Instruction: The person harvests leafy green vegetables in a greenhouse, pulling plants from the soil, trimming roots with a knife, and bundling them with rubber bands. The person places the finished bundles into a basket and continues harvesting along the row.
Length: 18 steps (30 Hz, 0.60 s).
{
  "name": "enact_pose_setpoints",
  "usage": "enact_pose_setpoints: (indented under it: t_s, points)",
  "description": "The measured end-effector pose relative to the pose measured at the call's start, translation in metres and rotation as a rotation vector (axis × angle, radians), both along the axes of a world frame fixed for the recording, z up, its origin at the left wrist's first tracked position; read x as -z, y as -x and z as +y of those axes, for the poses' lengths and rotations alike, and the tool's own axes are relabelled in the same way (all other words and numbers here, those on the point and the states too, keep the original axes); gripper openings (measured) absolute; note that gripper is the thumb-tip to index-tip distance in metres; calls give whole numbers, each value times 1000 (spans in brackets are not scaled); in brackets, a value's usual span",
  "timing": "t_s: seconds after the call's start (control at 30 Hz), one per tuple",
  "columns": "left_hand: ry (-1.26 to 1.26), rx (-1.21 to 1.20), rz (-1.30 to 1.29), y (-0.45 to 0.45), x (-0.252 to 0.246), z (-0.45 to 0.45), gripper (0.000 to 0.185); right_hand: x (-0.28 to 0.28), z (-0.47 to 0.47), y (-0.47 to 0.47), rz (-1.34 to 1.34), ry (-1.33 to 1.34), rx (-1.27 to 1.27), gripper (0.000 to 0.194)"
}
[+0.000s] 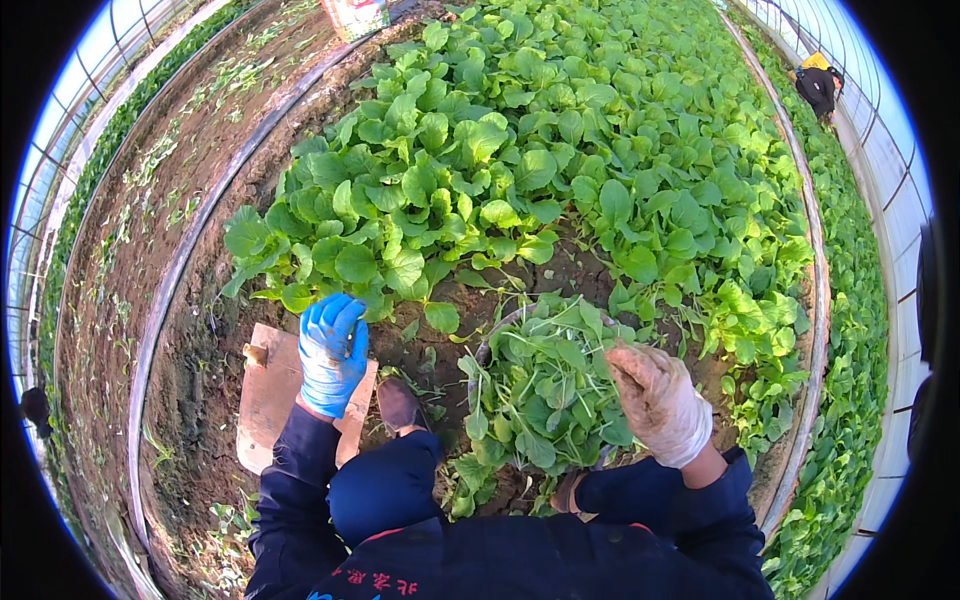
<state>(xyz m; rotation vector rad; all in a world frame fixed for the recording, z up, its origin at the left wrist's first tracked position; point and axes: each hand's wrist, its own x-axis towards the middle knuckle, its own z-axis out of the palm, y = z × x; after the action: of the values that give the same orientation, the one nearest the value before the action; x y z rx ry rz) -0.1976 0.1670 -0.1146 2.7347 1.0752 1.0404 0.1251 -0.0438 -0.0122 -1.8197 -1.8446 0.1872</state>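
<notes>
My left hand [334, 356], in a blue glove, is raised with curled fingers in front of the standing leafy greens [420, 187]. I see nothing sticking out of it, but its palm is hidden. A wooden board [274, 401] with a short peg lies on the soil below my left forearm. Between my feet sits a round container [512, 319], mostly covered by a heap of loose leafy greens [551, 382]. My right hand [660, 397], in a soil-stained white glove, is at the heap's right edge, fingers bunched and pointing down-left. Whether it grips a leaf cannot be seen.
A dark hose or edging strip [187, 240] curves along the left, with bare soil [142, 262] strewn with leaf scraps beyond. A pale edging strip [814, 210] borders the bed's right side. A printed bag or box [356, 16] stands at the back. Another person [817, 88] bends far right.
</notes>
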Motion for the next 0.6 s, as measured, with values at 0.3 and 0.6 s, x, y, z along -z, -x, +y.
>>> enact_pose_setpoints:
  t_s: [0.3, 0.6]
  points:
    - [5, 632, 1042, -141, 92, 18, 17, 2, -43, -24, 165, 30, 49, 32]
    - [-40, 668, 1269, -175, 223, 89, 19, -7, -39, -51, 197, 75, -2, 35]
